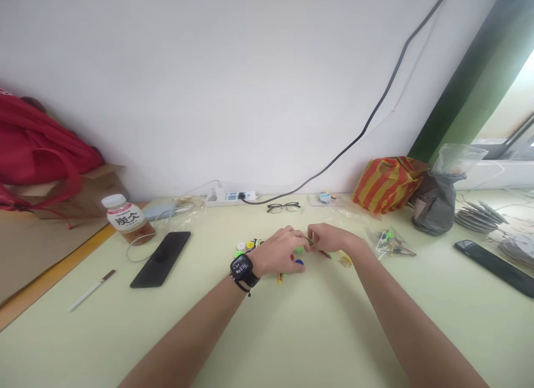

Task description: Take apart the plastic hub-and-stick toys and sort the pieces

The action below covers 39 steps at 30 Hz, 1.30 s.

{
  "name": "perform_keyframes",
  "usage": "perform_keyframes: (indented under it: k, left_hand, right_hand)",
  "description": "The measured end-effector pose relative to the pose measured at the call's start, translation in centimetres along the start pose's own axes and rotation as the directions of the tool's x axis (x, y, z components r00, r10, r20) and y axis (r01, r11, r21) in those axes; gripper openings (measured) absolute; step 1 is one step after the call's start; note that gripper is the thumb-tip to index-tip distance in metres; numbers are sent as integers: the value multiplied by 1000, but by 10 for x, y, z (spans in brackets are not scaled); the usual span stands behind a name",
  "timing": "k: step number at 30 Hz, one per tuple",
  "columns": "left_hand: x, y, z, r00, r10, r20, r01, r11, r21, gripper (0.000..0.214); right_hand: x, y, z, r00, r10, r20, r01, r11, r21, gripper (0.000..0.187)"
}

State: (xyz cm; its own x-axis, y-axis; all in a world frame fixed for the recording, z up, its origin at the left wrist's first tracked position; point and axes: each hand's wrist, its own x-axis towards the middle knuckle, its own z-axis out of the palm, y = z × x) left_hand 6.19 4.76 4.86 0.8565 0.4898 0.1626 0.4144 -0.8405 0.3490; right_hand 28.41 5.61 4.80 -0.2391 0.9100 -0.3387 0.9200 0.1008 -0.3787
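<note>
My left hand [277, 252], with a black watch [242, 268] on its wrist, reaches palm down over a cluster of small coloured plastic pieces. Its thumb is stretched out away from the fingers. Close beside it, my right hand [327, 238] has its fingers bent and pinched together. At those fingertips a thin dark-green piece [310, 241] shows, mostly hidden. White [241, 246], yellow [250, 245] and green [238, 254] round pieces lie left of my left hand. Under its thumb is a blue piece [299, 262]. A red thin piece [325, 254] lies below my right hand.
Glasses [283, 208] and a power strip [231, 197] lie toward the wall. A phone [161, 260], bottle [127, 218] and white pen [92, 291] are at left. At right are a clear bag of parts [392, 243], a striped bag [386, 185] and a dark case [496, 265].
</note>
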Motion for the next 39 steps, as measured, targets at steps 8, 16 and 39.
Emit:
perform_keyframes:
  k: [8, 16, 39]
  left_hand:
    - [2, -4, 5, 997, -61, -38, 63, 997, 45, 25]
    - [-7, -14, -20, 988, -149, 38, 147, 988, 41, 41]
    - [2, 10, -30, 932, -92, -350, -84, 886, -457, 26]
  right_hand:
    - [-8, -9, -5, 996, -30, 87, 14, 983, 182, 26]
    - [-30, 48, -42, 987, 148, -58, -150, 989, -20, 20]
    - [-38, -33, -36, 947, -232, -220, 315, 792, 523, 6]
